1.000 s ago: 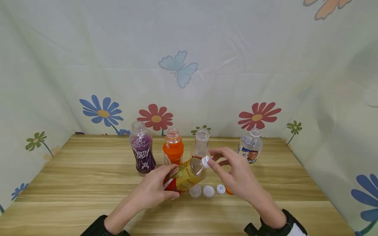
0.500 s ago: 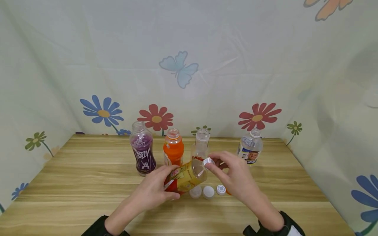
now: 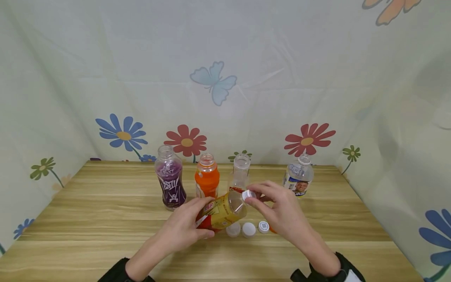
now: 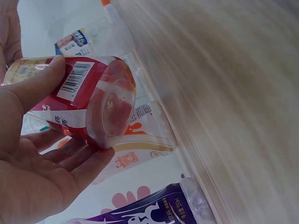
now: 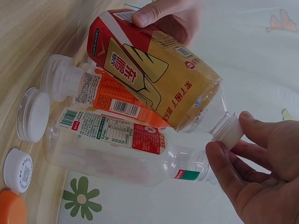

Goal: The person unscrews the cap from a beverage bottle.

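Observation:
My left hand (image 3: 184, 227) grips a red and yellow labelled drink bottle (image 3: 222, 213) around its lower half. The bottle is tilted, its neck pointing up and to the right, above the table. At the mouth sits a white cap (image 5: 230, 133), pinched between the thumb and fingers of my right hand (image 3: 282, 207). In the left wrist view the clear base of the bottle (image 4: 112, 102) faces the camera, with the thumb on one side and the fingers on the other. Through the clear shoulder, the upper part of the bottle looks empty.
Behind stand uncapped bottles: a purple one (image 3: 170, 180), an orange one (image 3: 207, 178), a clear one (image 3: 241, 168) and a clear labelled one (image 3: 298, 176). Loose caps lie in a row in front, including a white cap (image 3: 248, 230) and an orange cap (image 5: 11, 207).
My right fingers have closed in from a spread position to pinch the cap. The left hand and the bottle have hardly moved.

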`<state>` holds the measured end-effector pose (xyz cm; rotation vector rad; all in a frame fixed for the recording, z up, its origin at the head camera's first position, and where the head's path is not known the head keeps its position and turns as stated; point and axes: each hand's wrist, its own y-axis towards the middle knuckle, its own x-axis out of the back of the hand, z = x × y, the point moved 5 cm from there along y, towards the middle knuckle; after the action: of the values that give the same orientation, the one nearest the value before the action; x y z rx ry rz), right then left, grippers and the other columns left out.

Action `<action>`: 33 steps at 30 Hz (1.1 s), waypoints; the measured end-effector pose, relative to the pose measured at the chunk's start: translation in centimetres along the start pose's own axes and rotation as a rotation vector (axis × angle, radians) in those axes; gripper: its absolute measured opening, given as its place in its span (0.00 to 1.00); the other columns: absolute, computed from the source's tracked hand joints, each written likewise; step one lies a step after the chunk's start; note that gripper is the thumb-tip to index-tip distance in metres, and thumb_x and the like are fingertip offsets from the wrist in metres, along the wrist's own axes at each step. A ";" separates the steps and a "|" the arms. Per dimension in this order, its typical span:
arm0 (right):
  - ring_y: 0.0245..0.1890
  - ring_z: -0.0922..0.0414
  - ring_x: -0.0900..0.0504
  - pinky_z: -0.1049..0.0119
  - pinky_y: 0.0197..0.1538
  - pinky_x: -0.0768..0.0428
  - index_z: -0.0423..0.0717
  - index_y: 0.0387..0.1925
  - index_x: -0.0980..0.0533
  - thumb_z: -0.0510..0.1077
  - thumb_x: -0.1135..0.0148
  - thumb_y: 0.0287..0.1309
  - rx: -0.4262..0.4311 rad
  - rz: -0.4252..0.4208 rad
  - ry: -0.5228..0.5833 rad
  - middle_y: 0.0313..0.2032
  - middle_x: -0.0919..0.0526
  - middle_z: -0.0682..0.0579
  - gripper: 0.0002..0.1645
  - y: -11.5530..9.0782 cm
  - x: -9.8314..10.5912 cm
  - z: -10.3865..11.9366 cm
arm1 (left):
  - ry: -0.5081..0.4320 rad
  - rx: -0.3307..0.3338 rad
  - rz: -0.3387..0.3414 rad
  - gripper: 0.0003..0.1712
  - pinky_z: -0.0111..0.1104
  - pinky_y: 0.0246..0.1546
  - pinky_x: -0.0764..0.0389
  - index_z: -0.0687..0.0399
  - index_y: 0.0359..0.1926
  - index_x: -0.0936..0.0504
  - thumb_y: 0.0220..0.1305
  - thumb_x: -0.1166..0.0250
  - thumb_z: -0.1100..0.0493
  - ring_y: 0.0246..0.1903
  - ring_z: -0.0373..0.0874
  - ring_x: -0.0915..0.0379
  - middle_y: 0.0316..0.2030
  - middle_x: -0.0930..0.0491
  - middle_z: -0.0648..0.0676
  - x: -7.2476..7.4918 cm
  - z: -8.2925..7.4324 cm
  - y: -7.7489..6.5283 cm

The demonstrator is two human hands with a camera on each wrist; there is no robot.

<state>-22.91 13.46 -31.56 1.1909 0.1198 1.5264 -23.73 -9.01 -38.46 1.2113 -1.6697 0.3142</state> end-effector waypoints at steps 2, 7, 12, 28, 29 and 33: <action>0.34 0.65 0.18 0.73 0.36 0.21 0.41 0.43 0.16 0.37 0.27 0.53 0.004 0.010 0.009 0.40 0.18 0.62 0.14 0.0 0.0 0.0 | 0.002 -0.006 -0.002 0.43 0.37 0.52 0.27 0.54 0.63 0.27 0.45 0.18 0.53 0.49 0.41 0.26 0.52 0.24 0.48 0.0 0.0 0.0; 0.35 0.64 0.18 0.73 0.35 0.21 0.40 0.45 0.17 0.36 0.27 0.53 0.016 0.029 0.012 0.41 0.18 0.61 0.16 0.1 0.0 -0.1 | -0.002 -0.009 0.000 0.43 0.37 0.52 0.27 0.53 0.63 0.27 0.46 0.19 0.53 0.50 0.42 0.26 0.53 0.24 0.48 0.0 0.0 -0.1; 0.36 0.64 0.19 0.73 0.35 0.22 0.40 0.47 0.17 0.34 0.29 0.54 0.020 0.053 0.017 0.43 0.19 0.60 0.17 0.1 0.0 -0.2 | 0.001 0.011 0.004 0.43 0.37 0.52 0.27 0.53 0.63 0.27 0.47 0.19 0.52 0.50 0.41 0.26 0.53 0.24 0.48 0.0 0.1 -0.1; 0.47 0.58 0.19 0.69 0.46 0.22 0.39 0.50 0.20 0.27 0.33 0.55 0.070 0.093 0.083 0.49 0.21 0.57 0.20 0.1 -0.4 -0.2 | 0.016 0.016 0.000 0.42 0.38 0.51 0.27 0.55 0.62 0.27 0.46 0.19 0.51 0.49 0.43 0.25 0.52 0.23 0.49 -0.2 0.1 0.0; 0.47 0.58 0.19 0.69 0.47 0.22 0.39 0.50 0.20 0.26 0.33 0.55 0.072 0.093 0.084 0.49 0.21 0.58 0.20 0.1 -0.4 -0.2 | 0.019 0.013 -0.002 0.42 0.38 0.51 0.27 0.55 0.62 0.27 0.46 0.19 0.51 0.49 0.43 0.25 0.52 0.23 0.49 -0.2 0.1 0.0; 0.48 0.58 0.20 0.68 0.48 0.22 0.39 0.50 0.20 0.26 0.34 0.55 0.080 0.092 0.097 0.50 0.21 0.58 0.20 0.1 -0.4 -0.1 | 0.017 0.012 0.000 0.42 0.38 0.52 0.27 0.56 0.62 0.27 0.46 0.19 0.51 0.50 0.43 0.25 0.52 0.23 0.50 -0.2 0.1 0.0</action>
<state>-23.06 13.12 -31.82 1.1996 0.1947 1.6746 -23.78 -8.98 -38.67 1.2141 -1.6551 0.3337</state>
